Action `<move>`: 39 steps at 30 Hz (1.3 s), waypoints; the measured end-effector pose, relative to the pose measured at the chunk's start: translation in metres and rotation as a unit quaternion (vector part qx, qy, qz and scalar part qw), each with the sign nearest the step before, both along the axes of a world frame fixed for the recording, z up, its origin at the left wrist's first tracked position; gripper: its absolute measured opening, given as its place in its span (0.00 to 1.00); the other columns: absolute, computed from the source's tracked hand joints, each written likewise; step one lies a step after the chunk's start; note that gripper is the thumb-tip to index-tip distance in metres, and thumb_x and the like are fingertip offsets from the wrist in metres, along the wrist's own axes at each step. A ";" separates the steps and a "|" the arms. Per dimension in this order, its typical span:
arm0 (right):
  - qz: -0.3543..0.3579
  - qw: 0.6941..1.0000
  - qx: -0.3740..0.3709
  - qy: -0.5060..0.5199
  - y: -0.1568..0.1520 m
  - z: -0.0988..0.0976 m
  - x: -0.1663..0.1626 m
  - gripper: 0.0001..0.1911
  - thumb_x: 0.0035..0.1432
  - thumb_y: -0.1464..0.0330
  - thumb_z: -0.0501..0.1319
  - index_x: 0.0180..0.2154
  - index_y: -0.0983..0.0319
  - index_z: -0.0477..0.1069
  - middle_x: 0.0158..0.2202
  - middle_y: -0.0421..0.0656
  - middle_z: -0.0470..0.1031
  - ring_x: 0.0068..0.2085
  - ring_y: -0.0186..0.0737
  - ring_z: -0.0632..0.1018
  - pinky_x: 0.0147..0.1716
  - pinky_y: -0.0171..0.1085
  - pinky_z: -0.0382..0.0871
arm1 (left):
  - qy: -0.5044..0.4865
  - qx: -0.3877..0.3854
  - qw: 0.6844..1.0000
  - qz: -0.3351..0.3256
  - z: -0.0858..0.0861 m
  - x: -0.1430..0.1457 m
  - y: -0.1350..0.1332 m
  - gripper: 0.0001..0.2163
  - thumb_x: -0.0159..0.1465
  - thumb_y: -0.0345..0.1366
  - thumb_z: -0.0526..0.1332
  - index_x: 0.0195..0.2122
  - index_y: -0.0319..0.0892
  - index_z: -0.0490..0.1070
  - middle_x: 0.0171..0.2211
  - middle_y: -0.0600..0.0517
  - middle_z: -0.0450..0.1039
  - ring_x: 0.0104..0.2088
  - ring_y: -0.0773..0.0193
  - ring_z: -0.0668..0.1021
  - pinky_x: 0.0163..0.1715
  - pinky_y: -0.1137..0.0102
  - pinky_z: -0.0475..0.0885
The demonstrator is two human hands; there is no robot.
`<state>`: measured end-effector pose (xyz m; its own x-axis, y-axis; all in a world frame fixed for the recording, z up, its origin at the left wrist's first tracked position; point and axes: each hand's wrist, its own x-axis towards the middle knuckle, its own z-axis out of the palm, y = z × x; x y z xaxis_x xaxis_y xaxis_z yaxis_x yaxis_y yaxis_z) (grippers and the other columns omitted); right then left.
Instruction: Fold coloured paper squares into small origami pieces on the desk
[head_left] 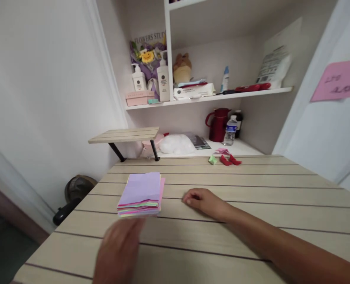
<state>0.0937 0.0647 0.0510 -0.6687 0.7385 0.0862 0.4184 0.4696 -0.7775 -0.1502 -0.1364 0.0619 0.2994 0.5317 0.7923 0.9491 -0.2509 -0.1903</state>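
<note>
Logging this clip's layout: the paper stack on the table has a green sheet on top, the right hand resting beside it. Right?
Not quite. In the head view the top sheet of the paper stack is lilac, not green. The rest holds: it lies on the table, the right hand resting beside it.

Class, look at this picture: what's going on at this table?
A person's hands are over a slatted table. The left hand, blurred, hovers just before a stack of coloured paper. The right hand rests on the table beside the stack, fingers curled, empty. Small folded paper pieces lie at the far edge.
</note>
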 end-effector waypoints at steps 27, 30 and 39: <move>-0.007 0.994 0.020 0.107 0.019 -0.010 -0.085 0.16 0.61 0.74 0.59 0.47 0.53 0.79 0.47 0.40 0.78 0.50 0.43 0.77 0.53 0.41 0.67 | -0.068 -0.277 0.951 0.117 -0.014 -0.057 0.084 0.40 0.54 0.48 0.69 0.67 0.49 0.56 0.65 0.42 0.63 0.63 0.44 0.66 0.59 0.47 0.62; 0.016 0.993 0.020 0.116 0.018 -0.010 -0.083 0.18 0.62 0.74 0.57 0.49 0.54 0.78 0.49 0.42 0.79 0.51 0.43 0.77 0.53 0.41 0.68 | -0.084 -0.276 0.951 0.110 -0.014 -0.057 0.084 0.35 0.56 0.47 0.67 0.64 0.51 0.60 0.65 0.43 0.63 0.63 0.45 0.67 0.59 0.46 0.61; 0.061 0.985 0.027 0.161 0.015 -0.004 -0.083 0.20 0.58 0.76 0.59 0.50 0.58 0.77 0.51 0.44 0.77 0.54 0.44 0.74 0.57 0.40 0.64 | -0.119 -0.268 0.954 0.067 -0.013 -0.061 0.085 0.26 0.63 0.48 0.58 0.62 0.51 0.64 0.63 0.47 0.67 0.63 0.50 0.68 0.60 0.49 0.64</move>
<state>0.0111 0.0799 0.0469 -0.6840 0.6429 0.3447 0.0922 0.5450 -0.8334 -0.2111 -0.0517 0.0487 0.0451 0.9001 0.4333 0.9799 -0.1241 0.1559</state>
